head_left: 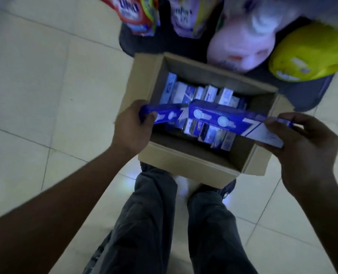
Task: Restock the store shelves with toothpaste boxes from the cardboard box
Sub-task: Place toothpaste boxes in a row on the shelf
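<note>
Head view, looking straight down; frame is dim and motion-blurred.

- Cardboard box [184,161] is sitting open on the tiled floor [45,76], just ahead of the person's shoes [228,188] and grey trousers [150,214].
- Packed toothpaste boxes [203,95] are standing on end inside it, in blue and white. Their print is too blurred to read.
- Left hand [133,127] is gripping the first toothpaste box [164,113] by its end, thumb on top and fingers curled under, above the cardboard box's left side.
- Right hand [302,147] is gripping the second toothpaste box [223,117] at its right end, fingers wrapped round it. The box is lying level over the opening.
- A large white "7" is showing on each held box, beside round pale emblems. The brand name is unreadable.
- The two held boxes are meeting end to end near the middle.
- Beyond the cardboard box, bagged goods are resting on a dark shelf base: a red bag [132,10] lettered roughly "OMO", a purple bag [184,14], a pink-white bag [241,46] and a yellow bag [310,52]. The smaller lettering on all of them is blurred.
</note>
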